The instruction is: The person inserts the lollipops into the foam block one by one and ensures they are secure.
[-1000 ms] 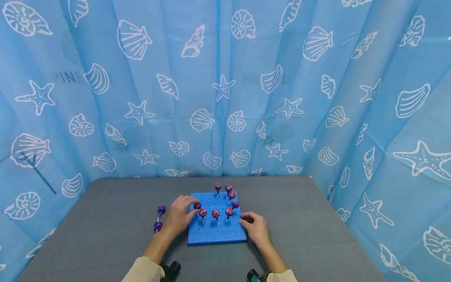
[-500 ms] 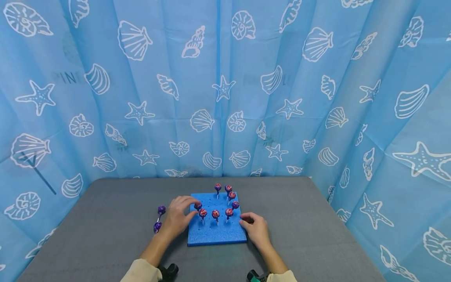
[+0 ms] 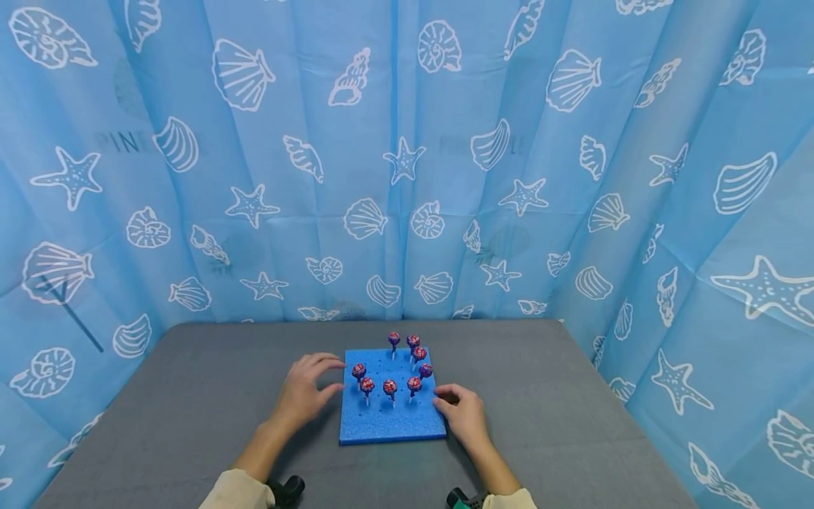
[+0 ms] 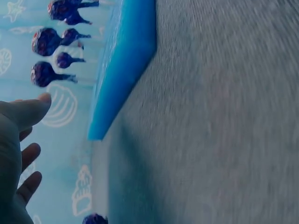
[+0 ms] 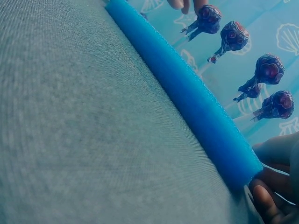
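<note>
Lying flat near the middle of the grey cloth-covered counter (image 3: 191, 396): a square slab of bright blue foam (image 3: 389, 417), dotted with rows of small holes and showing a thick, spongy edge in both wrist views. Standing upright in that slab on thin white sticks: eight round lollipops in red-and-purple patterned wrappers (image 3: 389, 386), four clustering toward the far right corner and four lining up in a row across the middle, heads well above the foam surface. Hovering just beside the slab's left edge: the left hand (image 3: 304, 391), fingers spread apart and relaxed, gripping nothing, fingertips reaching toward the leftmost lollipop (image 3: 359, 370) without touching it. Resting at the slab's right edge: the right hand (image 3: 462, 412), fingers loosely curling, fingertips touching the foam's side near its front right corner, as the right wrist view is showing; holding nothing between them. Poking out from under the left hand in the left wrist view: one more purple-wrapped lollipop (image 4: 95, 218) lying on the counter, apart from the slab. Hanging behind and on both sides of the counter: a light blue curtain printed with white shells and starfish (image 3: 407, 162).
</note>
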`<action>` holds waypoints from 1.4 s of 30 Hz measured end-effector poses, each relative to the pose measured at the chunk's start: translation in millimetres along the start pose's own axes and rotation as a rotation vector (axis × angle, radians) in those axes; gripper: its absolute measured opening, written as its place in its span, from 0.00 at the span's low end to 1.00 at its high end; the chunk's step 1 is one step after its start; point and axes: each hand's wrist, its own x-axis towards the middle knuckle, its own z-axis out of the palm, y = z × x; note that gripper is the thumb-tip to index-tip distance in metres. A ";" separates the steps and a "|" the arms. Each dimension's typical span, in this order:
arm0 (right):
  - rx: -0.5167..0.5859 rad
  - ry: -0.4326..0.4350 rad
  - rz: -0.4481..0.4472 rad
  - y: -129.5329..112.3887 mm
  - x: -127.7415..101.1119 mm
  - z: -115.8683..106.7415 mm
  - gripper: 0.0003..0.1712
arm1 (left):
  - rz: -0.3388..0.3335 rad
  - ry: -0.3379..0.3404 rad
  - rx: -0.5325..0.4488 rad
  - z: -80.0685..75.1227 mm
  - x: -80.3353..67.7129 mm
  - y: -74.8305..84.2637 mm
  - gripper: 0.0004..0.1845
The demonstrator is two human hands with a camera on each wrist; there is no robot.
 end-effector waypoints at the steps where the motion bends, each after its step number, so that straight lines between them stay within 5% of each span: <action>1: -0.001 0.001 0.000 0.1 -0.1 0.1 0.06 | -0.017 -0.022 0.005 -1.1 -1.1 -2.6 0.22; 7: -0.004 0.002 0.002 -0.1 -0.6 0.5 0.06 | -0.115 -0.164 0.036 -11.6 -7.1 -18.1 0.24; 16: -0.005 0.009 -0.005 0.3 -0.9 0.3 0.06 | -0.196 -0.291 0.065 -27.1 -14.1 -32.1 0.26; 42: -0.013 -0.001 0.009 -1.8 -3.5 -0.5 0.06 | -0.342 -0.348 0.071 -35.4 -20.4 -57.7 0.24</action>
